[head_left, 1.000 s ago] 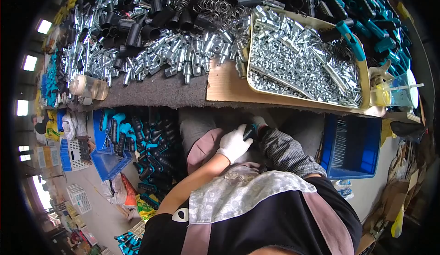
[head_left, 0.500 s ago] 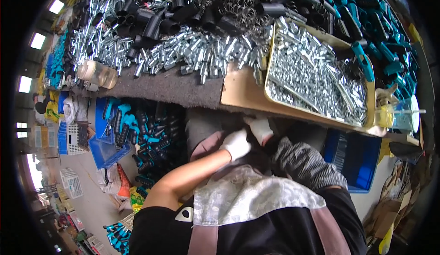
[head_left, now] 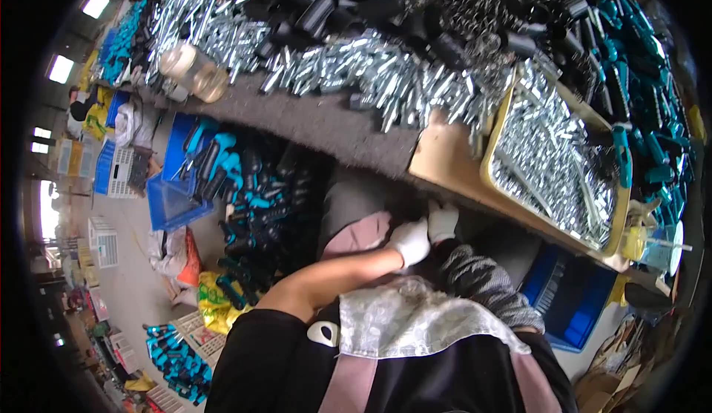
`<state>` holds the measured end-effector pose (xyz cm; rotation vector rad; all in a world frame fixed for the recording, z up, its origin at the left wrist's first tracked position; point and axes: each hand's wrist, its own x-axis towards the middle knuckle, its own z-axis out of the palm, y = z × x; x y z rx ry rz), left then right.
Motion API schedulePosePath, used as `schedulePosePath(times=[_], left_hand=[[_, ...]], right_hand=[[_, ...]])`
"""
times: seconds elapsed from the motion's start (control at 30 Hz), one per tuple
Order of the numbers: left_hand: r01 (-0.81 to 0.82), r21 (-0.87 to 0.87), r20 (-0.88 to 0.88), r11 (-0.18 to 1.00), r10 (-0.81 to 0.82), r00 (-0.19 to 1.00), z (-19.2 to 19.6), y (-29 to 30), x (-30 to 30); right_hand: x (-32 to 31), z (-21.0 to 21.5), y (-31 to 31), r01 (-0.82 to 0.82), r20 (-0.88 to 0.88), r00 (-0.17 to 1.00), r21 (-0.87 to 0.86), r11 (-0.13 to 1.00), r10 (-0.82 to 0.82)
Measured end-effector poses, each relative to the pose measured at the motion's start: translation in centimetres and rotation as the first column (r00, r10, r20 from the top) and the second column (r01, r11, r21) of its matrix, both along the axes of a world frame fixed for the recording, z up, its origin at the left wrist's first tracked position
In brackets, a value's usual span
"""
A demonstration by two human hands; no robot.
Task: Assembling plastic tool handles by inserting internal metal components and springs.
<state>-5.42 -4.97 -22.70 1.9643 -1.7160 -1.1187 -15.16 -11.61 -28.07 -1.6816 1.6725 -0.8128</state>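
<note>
Both hands, in white gloves, are close together low over my lap, in the shade under the table's front edge. My left hand (head_left: 411, 242) is bent inward with its fingers curled. Right beside it, my right hand (head_left: 443, 221) also looks closed, its bent fingers toward the table. Whatever they grip, if anything, is lost in the dark between them. Above them a cardboard sheet (head_left: 437, 151) lies at the table edge. On it rests a yellowish tray (head_left: 491, 166) full of small shiny metal parts (head_left: 549, 153).
Metal sleeves (head_left: 371, 71), black tubes (head_left: 319, 14) and springs (head_left: 467, 5) heap up on the table. A clear jar (head_left: 194, 73) lies at left, a cup (head_left: 661, 250) stands at right. Teal-and-black tools (head_left: 256, 198) pile below left; a blue crate (head_left: 569, 294) is at lower right.
The whole view has turned, so the table edge now slopes down to the right. My gloved hands have come closer together, the left one moving up to the right one.
</note>
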Motion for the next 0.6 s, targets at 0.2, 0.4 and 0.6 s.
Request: schedulePosePath(times=[0.2,0.4,0.6], left_hand=[[0.172,-0.039,0.013,0.984,-0.172,0.985,6.7,-0.6,3.6],[-0.046,-0.319,-0.048,0.947,0.032,0.998,24.2,5.5,17.1],[-0.346,-0.356,0.045,0.868,0.386,0.921,33.2,16.5,22.7]], right_hand=[[-1.4,1.7,-0.3,-0.045,0.622,0.758,0.349,0.936,-0.195],[-21.5,-11.9,-0.1,-0.424,0.739,-0.022,0.603,0.676,-0.674],[-10.5,-3.4,0.2,-0.371,0.750,0.542,0.619,0.692,-0.380]])
